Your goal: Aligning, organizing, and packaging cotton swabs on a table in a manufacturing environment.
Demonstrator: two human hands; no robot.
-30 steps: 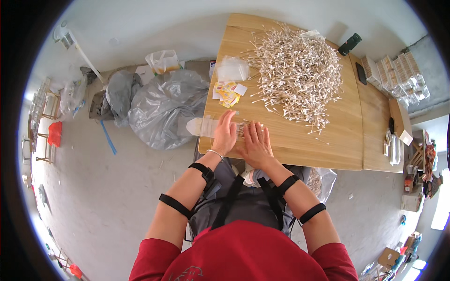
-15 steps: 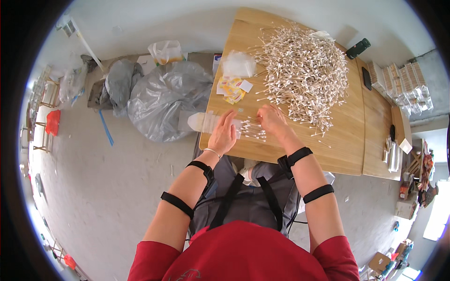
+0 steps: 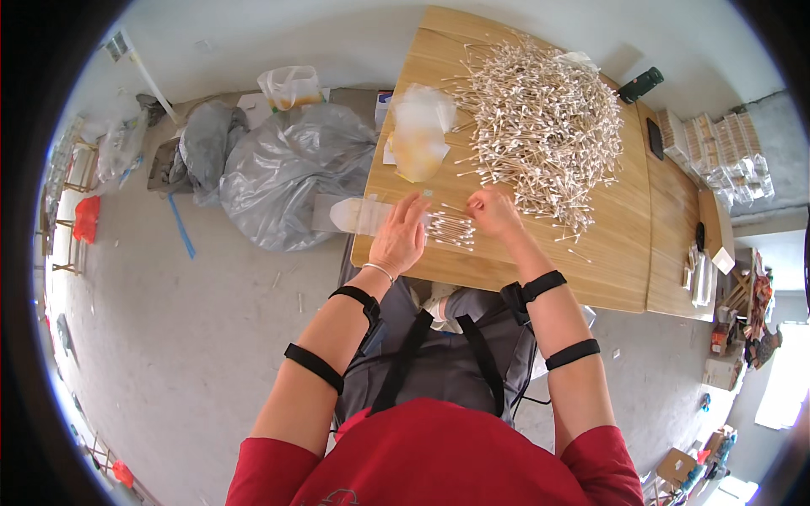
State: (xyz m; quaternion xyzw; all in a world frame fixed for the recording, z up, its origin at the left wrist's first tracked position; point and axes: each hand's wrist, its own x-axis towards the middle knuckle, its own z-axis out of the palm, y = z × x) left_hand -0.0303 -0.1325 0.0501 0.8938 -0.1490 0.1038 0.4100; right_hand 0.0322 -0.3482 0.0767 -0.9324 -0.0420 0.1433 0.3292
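Observation:
Near the table's front left corner, my left hand (image 3: 400, 234) lies with fingers stretched over a flat white round-ended piece (image 3: 350, 216) in clear plastic. Just right of its fingers is a row of cotton swabs (image 3: 451, 231), side by side on the wood. At the row's far right end, my right hand (image 3: 496, 212) is closed in a pinch. One swab reaches to its fingertips and seems to be held. Beyond both hands rises a large heap of loose cotton swabs (image 3: 548, 126).
Clear plastic bags (image 3: 424, 110) lie at the table's (image 3: 616, 261) left edge, partly over yellow cards (image 3: 415, 160). A large grey plastic sack (image 3: 295, 181) stands left of the table. A dark green cylinder (image 3: 641, 85), a phone (image 3: 655, 138) and stacked packs (image 3: 717, 152) sit at right.
A translucent bag now covers the yellow cards, which lay bare before. My right hand stays by the end of the swab row, its fingers more closed. My left hand has hardly moved.

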